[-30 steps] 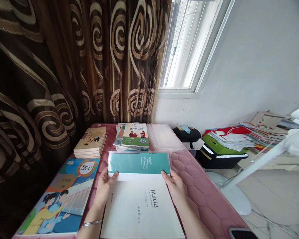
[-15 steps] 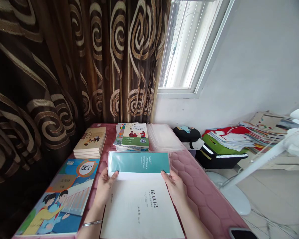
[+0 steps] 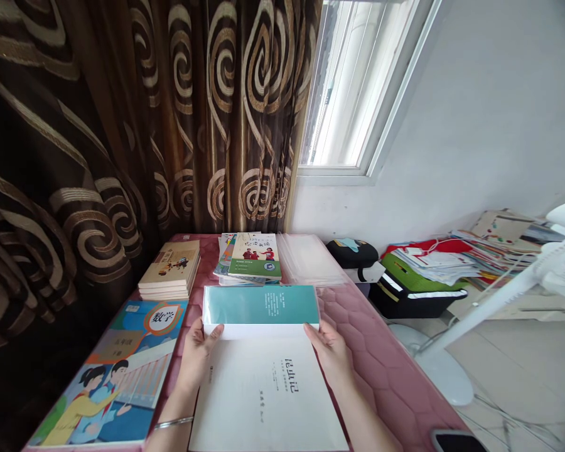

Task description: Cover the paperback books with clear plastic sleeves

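Observation:
An open book (image 3: 258, 383) lies turned sideways before me, its white title page showing black print. Along its far edge runs a teal cover flap (image 3: 245, 304) under clear, shiny plastic. My left hand (image 3: 201, 342) grips the book's left edge, thumb on top near the flap and fingers underneath. On the opposite edge my right hand (image 3: 328, 345) grips it the same way. Fingers below the book are hidden. To the left lies a blue textbook (image 3: 122, 370) with cartoon children on its cover.
A stack of tan books (image 3: 170, 271) stands at the back left. Beside it is a pile topped by a green and cream book (image 3: 254, 256), then clear plastic covers (image 3: 311, 260). A phone (image 3: 456, 441) rests at the near right edge. A white fan (image 3: 480, 314) stands right.
Both hands keep their hold on the book. The far end of the book with the teal flap has shifted very slightly left and up; otherwise things look the same.

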Demonstrator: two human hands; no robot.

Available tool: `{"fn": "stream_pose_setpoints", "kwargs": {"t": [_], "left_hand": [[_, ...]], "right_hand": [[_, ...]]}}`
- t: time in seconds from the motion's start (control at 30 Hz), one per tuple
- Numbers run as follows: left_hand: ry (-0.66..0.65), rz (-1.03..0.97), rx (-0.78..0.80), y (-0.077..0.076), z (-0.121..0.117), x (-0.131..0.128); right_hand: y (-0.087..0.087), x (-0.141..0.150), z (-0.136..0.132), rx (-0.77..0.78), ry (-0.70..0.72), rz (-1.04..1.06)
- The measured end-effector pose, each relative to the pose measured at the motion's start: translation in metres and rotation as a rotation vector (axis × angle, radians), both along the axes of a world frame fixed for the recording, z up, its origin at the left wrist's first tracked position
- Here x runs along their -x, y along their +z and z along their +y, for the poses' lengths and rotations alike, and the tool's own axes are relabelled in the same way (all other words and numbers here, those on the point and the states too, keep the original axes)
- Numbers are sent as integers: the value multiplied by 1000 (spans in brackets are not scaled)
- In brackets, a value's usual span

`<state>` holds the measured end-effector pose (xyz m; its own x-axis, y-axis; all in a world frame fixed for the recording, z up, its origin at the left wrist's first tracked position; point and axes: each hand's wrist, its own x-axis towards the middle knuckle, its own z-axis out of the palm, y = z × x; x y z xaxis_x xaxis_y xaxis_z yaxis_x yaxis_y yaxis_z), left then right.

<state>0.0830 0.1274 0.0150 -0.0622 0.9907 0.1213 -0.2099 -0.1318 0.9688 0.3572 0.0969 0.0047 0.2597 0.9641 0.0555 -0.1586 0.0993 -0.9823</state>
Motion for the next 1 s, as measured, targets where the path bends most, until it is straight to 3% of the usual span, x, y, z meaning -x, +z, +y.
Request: {"fn": "stream_pose_setpoints", "kwargs": {"t": [0.17,0.43,0.77,1.0], "left_hand": [[10,-3,3,-2,2,0],[16,-15,6,-1,2,-2],[11,-5,11,2,0,-2],[45,12,9,6,-2,-4]], "right_hand": [[-4,-2,0,38,-27,-54],[5,0,-2,67,-59,-106],[-14,-6,3,22,-22,-81],[-13,-3,5,-9,-25,-24]]}}
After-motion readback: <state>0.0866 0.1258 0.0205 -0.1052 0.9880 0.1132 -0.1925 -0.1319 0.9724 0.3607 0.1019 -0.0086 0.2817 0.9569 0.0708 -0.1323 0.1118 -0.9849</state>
